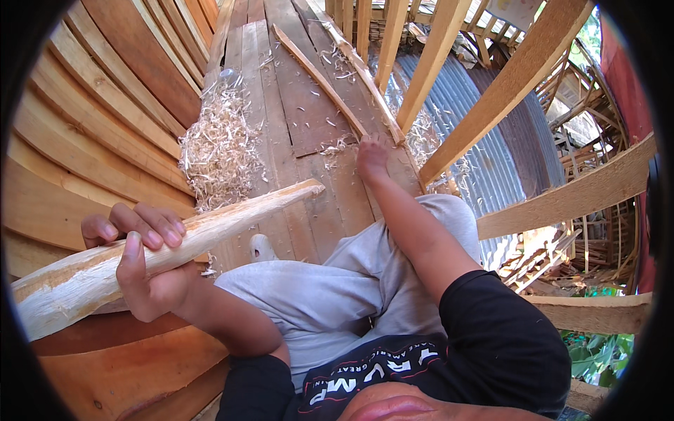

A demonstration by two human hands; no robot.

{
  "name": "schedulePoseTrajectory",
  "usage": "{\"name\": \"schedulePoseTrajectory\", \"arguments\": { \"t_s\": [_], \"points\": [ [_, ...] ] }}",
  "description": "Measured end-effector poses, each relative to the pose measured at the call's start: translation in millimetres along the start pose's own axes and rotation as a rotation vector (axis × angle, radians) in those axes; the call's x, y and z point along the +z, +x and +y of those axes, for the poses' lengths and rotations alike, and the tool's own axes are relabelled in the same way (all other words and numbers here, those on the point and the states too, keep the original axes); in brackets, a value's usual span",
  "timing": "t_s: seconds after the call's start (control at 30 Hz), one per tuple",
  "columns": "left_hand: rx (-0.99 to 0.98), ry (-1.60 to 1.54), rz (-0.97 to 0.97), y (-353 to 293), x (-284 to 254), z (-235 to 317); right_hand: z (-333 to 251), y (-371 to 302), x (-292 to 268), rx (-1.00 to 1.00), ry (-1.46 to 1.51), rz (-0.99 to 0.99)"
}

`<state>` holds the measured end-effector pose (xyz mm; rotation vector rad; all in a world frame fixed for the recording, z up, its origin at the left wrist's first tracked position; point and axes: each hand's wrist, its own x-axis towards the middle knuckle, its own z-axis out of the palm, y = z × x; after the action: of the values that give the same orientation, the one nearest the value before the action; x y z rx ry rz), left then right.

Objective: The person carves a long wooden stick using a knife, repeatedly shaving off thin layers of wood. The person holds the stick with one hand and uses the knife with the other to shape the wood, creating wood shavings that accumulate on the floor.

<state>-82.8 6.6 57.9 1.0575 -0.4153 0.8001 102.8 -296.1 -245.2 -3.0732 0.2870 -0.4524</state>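
My left hand [151, 286] is wrapped round a thick, pale wooden pole [242, 217] with its bark stripped away. The pole slants from the lower left up toward the middle, its narrower end raised over the floor. Farther forward, my right hand [373, 158] is closed at the near end of a thin wooden strip [319, 81] that stretches away along the planks. How its fingers sit round the strip is partly hidden. Beside that strip, to the right, lies a longer, rough-edged wooden piece [361, 67].
Curled shavings [221, 144] are heaped on the plank floor [291, 224] by the wall of upright boards [105, 84] at left. Wooden railing posts [428, 63] stand on the right, with corrugated metal sheets [484, 133] beyond and below. My bent leg [316, 274] is close underneath.
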Motion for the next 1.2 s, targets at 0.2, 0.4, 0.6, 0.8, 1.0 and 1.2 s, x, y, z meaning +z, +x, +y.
{"name": "schedulePoseTrajectory", "arguments": {
  "t_s": [0.2, 0.4, 0.6, 0.8, 1.0, 1.2],
  "points": [
    [-0.004, -0.029, -0.02, 4, -7, 2, -13, 8, 24, -0.387, 0.557, -0.216],
    [-0.007, 0.006, -0.091, 6, -10, 2, -56, 1, 32, -0.153, 0.216, -0.123],
    [-0.015, -0.016, -0.082, 10, -17, -4, -84, 2, 69, 0.069, 0.17, -0.132],
    [-0.015, 0.031, -0.076, 13, -28, -4, -111, 0, 38, -0.163, 0.132, -0.292],
    [-0.045, 0.026, -0.084, 15, -27, -3, -91, 33, 67, 0.132, 0.564, 0.035],
    [-0.053, 0.004, -0.064, 17, -27, -8, -166, 96, 21, 0.626, 1.598, -0.174]
  ]
}}
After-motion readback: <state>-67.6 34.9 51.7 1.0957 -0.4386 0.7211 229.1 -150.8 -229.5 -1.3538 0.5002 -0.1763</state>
